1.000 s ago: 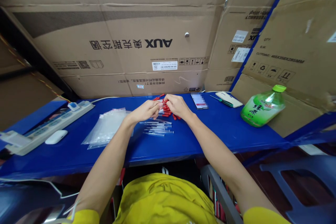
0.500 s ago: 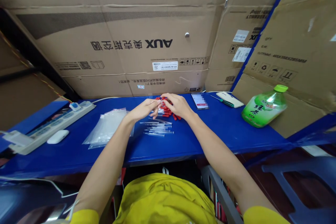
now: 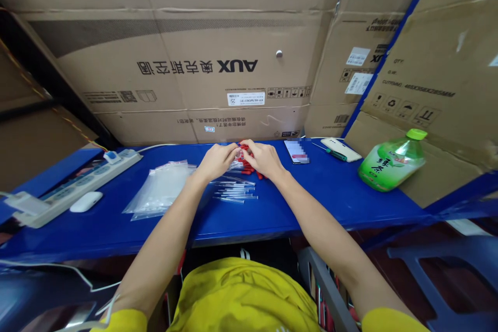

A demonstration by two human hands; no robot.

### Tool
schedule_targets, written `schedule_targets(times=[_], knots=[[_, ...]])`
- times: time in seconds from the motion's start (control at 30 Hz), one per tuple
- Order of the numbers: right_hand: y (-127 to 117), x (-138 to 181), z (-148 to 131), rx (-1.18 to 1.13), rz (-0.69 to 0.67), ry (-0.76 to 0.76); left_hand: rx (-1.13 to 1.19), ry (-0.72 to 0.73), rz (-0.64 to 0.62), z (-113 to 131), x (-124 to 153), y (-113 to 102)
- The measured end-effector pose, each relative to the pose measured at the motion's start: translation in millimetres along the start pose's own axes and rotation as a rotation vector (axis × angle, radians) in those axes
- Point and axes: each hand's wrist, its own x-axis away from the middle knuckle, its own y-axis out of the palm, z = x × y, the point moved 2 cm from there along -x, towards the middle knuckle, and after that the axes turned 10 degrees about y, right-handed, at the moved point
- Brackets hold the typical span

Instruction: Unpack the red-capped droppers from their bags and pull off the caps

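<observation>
My left hand (image 3: 218, 160) and my right hand (image 3: 266, 158) meet at their fingertips above the far middle of the blue table. Both are closed in a pinch around something small; what it is, I cannot make out. Beneath and behind the fingers lies a heap of small red pieces (image 3: 247, 169), partly covered by my hands. Nearer to me is a loose bunch of thin, clear or shiny rods (image 3: 235, 191). Left of my left hand, a stack of clear zip bags (image 3: 160, 190) lies flat, its right side partly behind my forearm.
A white power strip (image 3: 83, 187) and a white earbud case (image 3: 86, 202) are at the left. To the right lie a phone (image 3: 295, 151), a green-handled screwdriver (image 3: 336, 154) and a white phone-shaped item (image 3: 344, 147). A green drink bottle (image 3: 391, 162) stands tilted-looking near the cardboard wall (image 3: 218, 26).
My left fingers have curled in, and its hand has turned and shifted slightly right. My right hand stays at nearly the same place. The camera view has shifted a little.
</observation>
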Motion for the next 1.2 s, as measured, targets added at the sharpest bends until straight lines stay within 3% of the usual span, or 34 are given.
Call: schedule_targets(times=[0.4, 0.73, 1.2], knots=[[8.6, 0.2, -1.1, 0.000, -0.023, 0.073, 0.152, -0.081, 0.003, 1.8, -1.8, 5.3], [3.0, 1.7, -12.1, 0.102, -0.114, 0.077, 0.457, -0.117, 0.045, 2.4, -1.0, 8.2], [11.4, 0.4, -5.6, -0.023, 0.035, 0.016, 0.676, -0.122, 0.023, 5.5, -0.8, 5.5]])
